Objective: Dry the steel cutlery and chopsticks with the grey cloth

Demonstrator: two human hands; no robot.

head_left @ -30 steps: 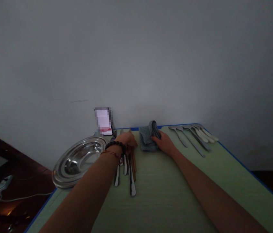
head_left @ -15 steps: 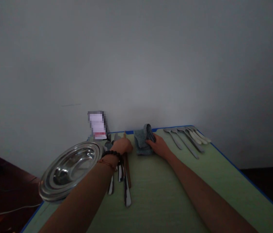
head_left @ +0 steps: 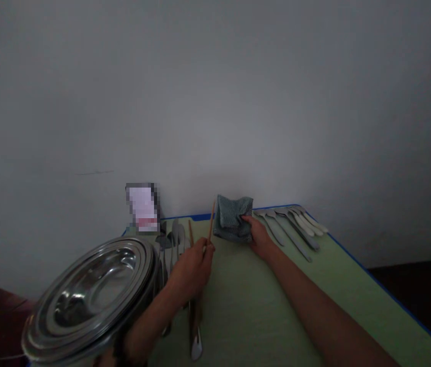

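Observation:
My left hand (head_left: 191, 269) is closed around a wooden chopstick (head_left: 211, 221) and holds it lifted, its tip pointing up and away from me. A second chopstick (head_left: 191, 232) lies on the green table (head_left: 261, 306) just left of it. My right hand (head_left: 258, 237) grips a grey-blue cloth (head_left: 232, 217), raised a little above the table near the far edge. Under my left hand lie several metal spoons and knives (head_left: 196, 346) in a row.
A round steel plate (head_left: 93, 295) hangs over the table's left edge, close to my left forearm. Several spoons (head_left: 295, 229) are lined up at the far right. A small blurred card (head_left: 142, 209) leans on the grey wall behind.
My left hand has pulled back toward me and lifted one chopstick off the table. My right hand has raised the cloth, which now hangs more open. The view has shifted right and down.

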